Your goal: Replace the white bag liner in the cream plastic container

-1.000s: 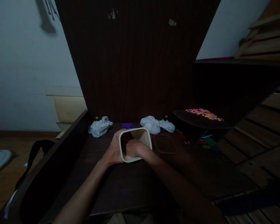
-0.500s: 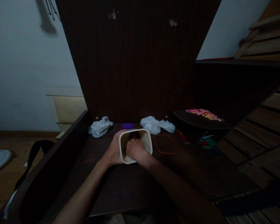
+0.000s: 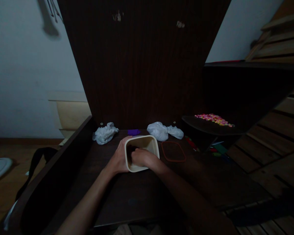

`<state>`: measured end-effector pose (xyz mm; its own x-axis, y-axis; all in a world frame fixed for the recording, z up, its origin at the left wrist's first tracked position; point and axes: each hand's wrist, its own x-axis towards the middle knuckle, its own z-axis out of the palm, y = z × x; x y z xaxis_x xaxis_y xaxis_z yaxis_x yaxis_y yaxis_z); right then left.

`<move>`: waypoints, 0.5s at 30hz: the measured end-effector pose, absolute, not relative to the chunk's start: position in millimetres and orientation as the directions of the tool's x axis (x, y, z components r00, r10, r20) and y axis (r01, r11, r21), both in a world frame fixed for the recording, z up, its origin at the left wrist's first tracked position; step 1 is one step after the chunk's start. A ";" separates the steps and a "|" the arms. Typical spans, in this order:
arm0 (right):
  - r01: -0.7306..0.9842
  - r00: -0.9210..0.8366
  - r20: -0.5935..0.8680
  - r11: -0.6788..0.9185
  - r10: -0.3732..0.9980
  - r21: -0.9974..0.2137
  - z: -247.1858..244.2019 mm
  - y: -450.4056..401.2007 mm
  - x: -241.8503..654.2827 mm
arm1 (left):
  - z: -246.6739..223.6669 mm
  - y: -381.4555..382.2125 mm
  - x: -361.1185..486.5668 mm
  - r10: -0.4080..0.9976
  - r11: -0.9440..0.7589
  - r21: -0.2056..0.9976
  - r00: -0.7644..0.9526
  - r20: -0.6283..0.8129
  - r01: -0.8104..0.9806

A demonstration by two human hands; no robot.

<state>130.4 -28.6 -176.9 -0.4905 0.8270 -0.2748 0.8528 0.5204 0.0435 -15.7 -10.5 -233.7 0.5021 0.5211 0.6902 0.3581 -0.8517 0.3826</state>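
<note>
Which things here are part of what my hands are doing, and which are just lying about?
In use:
cream container
left hand, gripping its side
right hand, inside it

Lying about:
crumpled white bags
purple item
colourful pieces on the shelf
reddish-brown rim, possibly the container's lid

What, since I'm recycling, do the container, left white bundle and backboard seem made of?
Container: probably smooth plastic, given its even, rounded rim.
Left white bundle: likely thin plastic film, crumpled and slightly shiny.
Backboard: wood or laminate, dull; faint grain shows.

No text, label, brand, number or sign can be read in this view.
</note>
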 end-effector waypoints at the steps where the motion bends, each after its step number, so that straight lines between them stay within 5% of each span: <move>1: 0.865 -0.474 -0.271 0.501 0.838 0.037 -176.7 -30.5 129.7 | -233.9 -10.3 -15.9 0.522 -0.851 0.384 0.506 0.687 0.358; 9: 0.952 -0.260 -0.253 0.291 0.932 0.092 -179.9 -37.2 119.3 | -234.8 -10.5 -16.7 0.441 -0.896 0.318 0.550 0.709 0.309; 15: 0.929 -0.320 -0.213 0.350 0.923 0.118 -184.7 -27.4 125.6 | -234.1 -11.2 -16.2 0.494 -0.868 0.364 0.529 0.689 0.337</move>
